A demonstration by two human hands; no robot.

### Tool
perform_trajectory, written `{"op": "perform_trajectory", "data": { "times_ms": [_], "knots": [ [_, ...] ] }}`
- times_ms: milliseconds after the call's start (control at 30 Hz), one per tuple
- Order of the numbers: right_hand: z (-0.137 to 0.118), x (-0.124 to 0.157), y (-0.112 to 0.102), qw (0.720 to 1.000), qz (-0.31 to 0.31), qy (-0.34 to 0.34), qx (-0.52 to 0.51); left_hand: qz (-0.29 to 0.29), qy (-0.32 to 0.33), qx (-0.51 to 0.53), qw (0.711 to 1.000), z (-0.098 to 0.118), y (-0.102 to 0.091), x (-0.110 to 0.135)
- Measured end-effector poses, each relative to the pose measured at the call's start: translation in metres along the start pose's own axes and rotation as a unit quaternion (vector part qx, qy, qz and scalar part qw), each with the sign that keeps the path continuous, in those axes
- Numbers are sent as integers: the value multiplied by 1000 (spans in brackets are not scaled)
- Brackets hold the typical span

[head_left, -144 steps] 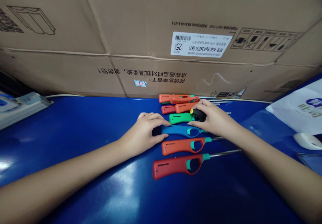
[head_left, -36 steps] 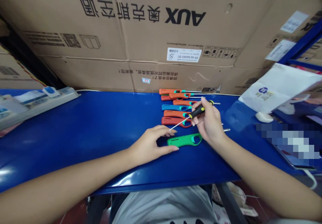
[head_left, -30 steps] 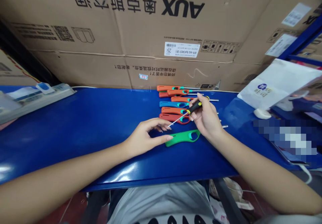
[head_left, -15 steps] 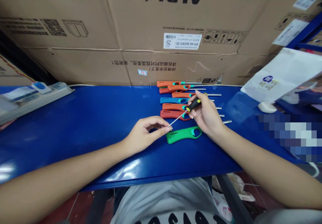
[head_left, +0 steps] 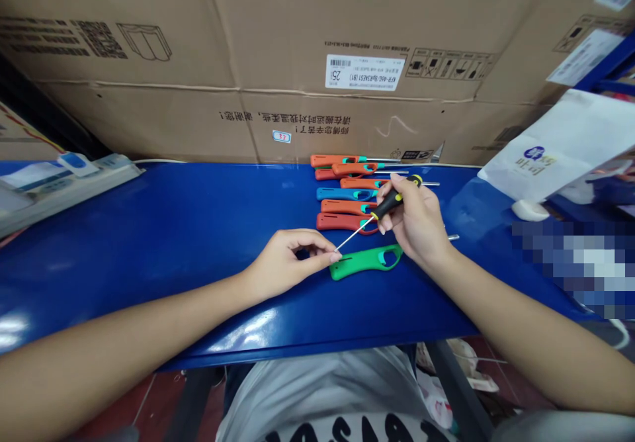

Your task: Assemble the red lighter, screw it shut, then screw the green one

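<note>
My right hand (head_left: 419,220) grips the black and yellow handle of a screwdriver (head_left: 390,202), whose thin metal shaft slants down to the left. At the shaft's end, the thumb and forefinger of my left hand (head_left: 290,260) are pinched together; whatever is between them is too small or hidden to make out. Just right of those fingertips, below the shaft, lies a green long-necked lighter (head_left: 360,262) with a teal trigger. My right hand covers part of its metal neck. Beyond both hands lie several more such lighters, among them a red one (head_left: 342,221) and a blue one (head_left: 340,194).
The lighters lie on a glossy blue table (head_left: 198,217). A large cardboard box (head_left: 188,111) stands along its back edge. At left is a pale power strip (head_left: 94,184); at right, a white paper bag (head_left: 543,144) and a whitish rounded object (head_left: 530,210).
The view has tilted down slightly. My right hand and the screwdriver have shifted a little to the right, while my left fingers stay pinched at the shaft's end.
</note>
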State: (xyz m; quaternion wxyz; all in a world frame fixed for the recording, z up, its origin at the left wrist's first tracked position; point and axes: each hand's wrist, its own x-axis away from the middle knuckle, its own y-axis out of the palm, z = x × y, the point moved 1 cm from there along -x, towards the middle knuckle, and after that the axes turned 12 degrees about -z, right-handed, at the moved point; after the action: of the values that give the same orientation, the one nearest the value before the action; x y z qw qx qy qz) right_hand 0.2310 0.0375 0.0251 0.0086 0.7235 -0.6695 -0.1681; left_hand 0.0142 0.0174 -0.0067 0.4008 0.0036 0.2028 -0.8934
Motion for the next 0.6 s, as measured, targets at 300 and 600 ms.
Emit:
{"op": "perform_trajectory", "data": {
  "times_ms": [300, 600],
  "knots": [
    [-32, 5, 10, 961, -216, -23, 172, -90, 41, -104, 990, 3, 4, 4],
    [-60, 14, 35, 872, -436, 47, 218, -160, 81, -119, 977, 5, 4, 6]
  ]
}}
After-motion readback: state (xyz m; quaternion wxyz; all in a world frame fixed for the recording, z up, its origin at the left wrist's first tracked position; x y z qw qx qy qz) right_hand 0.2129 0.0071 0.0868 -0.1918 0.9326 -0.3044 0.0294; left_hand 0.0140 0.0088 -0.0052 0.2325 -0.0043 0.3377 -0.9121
